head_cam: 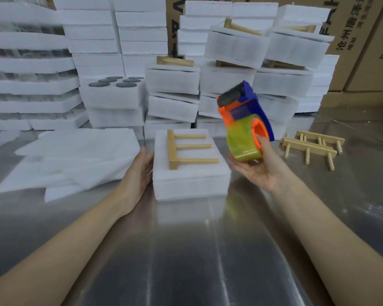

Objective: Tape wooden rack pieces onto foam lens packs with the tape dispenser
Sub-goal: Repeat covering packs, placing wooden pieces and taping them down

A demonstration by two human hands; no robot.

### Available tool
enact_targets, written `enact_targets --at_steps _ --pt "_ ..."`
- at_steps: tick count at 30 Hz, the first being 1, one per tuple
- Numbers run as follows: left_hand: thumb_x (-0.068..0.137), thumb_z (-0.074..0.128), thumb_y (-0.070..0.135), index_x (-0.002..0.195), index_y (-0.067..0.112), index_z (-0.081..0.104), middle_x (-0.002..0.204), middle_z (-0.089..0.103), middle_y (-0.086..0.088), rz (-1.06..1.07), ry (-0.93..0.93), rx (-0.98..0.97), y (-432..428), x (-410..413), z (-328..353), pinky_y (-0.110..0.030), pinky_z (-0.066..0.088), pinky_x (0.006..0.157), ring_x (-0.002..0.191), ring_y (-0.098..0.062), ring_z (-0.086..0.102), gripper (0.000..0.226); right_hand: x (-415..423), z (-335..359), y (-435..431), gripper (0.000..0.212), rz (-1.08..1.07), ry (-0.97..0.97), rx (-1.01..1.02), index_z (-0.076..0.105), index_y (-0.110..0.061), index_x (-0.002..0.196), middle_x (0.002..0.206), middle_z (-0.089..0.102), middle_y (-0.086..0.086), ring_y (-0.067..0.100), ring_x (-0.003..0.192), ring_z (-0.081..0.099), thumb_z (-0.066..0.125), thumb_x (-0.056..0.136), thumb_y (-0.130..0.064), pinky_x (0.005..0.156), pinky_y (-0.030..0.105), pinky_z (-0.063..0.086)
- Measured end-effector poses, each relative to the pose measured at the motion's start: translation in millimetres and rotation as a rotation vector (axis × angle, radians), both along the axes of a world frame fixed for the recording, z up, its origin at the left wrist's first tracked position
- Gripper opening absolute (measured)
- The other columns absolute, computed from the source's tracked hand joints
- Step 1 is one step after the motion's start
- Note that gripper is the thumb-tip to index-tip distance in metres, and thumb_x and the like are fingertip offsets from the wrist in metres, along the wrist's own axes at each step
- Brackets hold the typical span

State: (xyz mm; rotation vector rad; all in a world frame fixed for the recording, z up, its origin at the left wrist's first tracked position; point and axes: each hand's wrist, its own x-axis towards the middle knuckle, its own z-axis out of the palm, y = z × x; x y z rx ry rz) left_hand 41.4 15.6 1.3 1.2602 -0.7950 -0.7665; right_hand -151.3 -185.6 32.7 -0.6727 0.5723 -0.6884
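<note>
A white foam lens pack [190, 180] lies on the steel table in front of me. On its top rests a wooden rack piece [181, 149], a bar with three pegs pointing right. My left hand [139, 171] lies flat against the pack's left side, fingers straight. My right hand [259, 166] holds the tape dispenser [245, 122] just right of the pack, raised off the table, thumb hooked into the orange core. The dispenser is orange and blue with a yellowish tape roll, its roller end tilted up and away.
Loose foam sheets [75, 155] lie at the left. More wooden rack pieces [312, 146] sit at the right. Stacks of foam packs [173, 80], some topped with racks, fill the back, with cardboard boxes [363, 40] behind. One stack shows an open pack of dark lenses [117, 81].
</note>
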Motion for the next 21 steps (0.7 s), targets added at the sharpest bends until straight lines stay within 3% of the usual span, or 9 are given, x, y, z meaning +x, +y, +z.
enact_targets --at_steps 4,7,11,14,16,19,21 --pt "0.1 0.015 0.053 0.14 0.018 0.047 0.139 0.055 -0.001 -0.041 -0.003 0.002 1 1 1 -0.043 0.026 0.117 0.131 -0.018 0.048 0.063 4 1 4 0.057 0.093 -0.053 0.031 0.054 -0.023 0.13 0.128 0.058 0.019 0.044 0.099 0.067 0.072 0.08 -0.043 0.087 0.072 0.044" --pt "0.097 0.018 0.055 0.137 0.018 0.051 0.134 0.06 -0.001 -0.088 -0.034 0.001 4 -2 1 -0.036 0.035 0.108 0.127 -0.017 0.052 0.064 0 6 3 0.055 0.143 -0.008 0.03 0.057 -0.022 0.129 0.127 0.056 0.013 0.043 0.098 0.068 0.07 0.08 -0.045 0.093 0.079 0.031" --pt "0.088 0.025 0.062 0.124 0.021 0.064 0.124 0.066 -0.001 -0.083 -0.057 0.019 6 -5 2 -0.026 0.043 0.096 0.119 -0.016 0.059 0.067 -14 13 -4 0.067 0.225 0.104 -0.033 0.061 -0.023 0.124 0.105 0.063 0.005 0.034 0.094 0.071 0.07 0.063 -0.049 0.074 0.083 0.036" --pt "0.086 0.021 0.067 0.115 0.028 0.069 0.12 0.069 0.001 -0.077 -0.047 0.028 6 -8 7 -0.017 0.049 0.082 0.114 -0.012 0.062 0.069 -21 19 -11 0.059 0.187 0.159 -0.125 0.062 -0.026 0.123 0.103 0.072 0.004 0.03 0.094 0.071 0.059 0.079 -0.065 0.084 0.082 0.034" --pt "0.085 0.019 0.068 0.12 0.03 0.063 0.12 0.068 0.006 -0.051 -0.052 0.033 6 -10 6 -0.019 0.046 0.086 0.115 -0.009 0.061 0.068 -24 23 -14 0.062 0.135 0.203 -0.189 0.057 -0.027 0.129 0.116 0.07 0.005 0.028 0.096 0.071 0.054 0.082 -0.068 0.09 0.075 0.037" --pt "0.09 0.012 0.065 0.131 0.031 0.055 0.126 0.065 0.007 -0.049 -0.08 0.026 5 -18 3 -0.029 0.039 0.101 0.12 -0.009 0.057 0.069 -23 26 -13 0.057 0.053 0.225 -0.199 0.05 -0.022 0.133 0.126 0.062 0.014 0.031 0.094 0.071 0.058 0.087 -0.055 0.076 0.065 0.051" --pt "0.094 0.008 0.062 0.132 0.028 0.054 0.127 0.064 0.004 -0.014 -0.11 0.038 4 -25 3 -0.029 0.04 0.104 0.12 -0.009 0.058 0.069 -19 24 -9 0.05 0.053 0.208 -0.197 0.048 -0.021 0.133 0.127 0.06 0.016 0.034 0.093 0.071 0.056 0.091 -0.046 0.075 0.063 0.052"
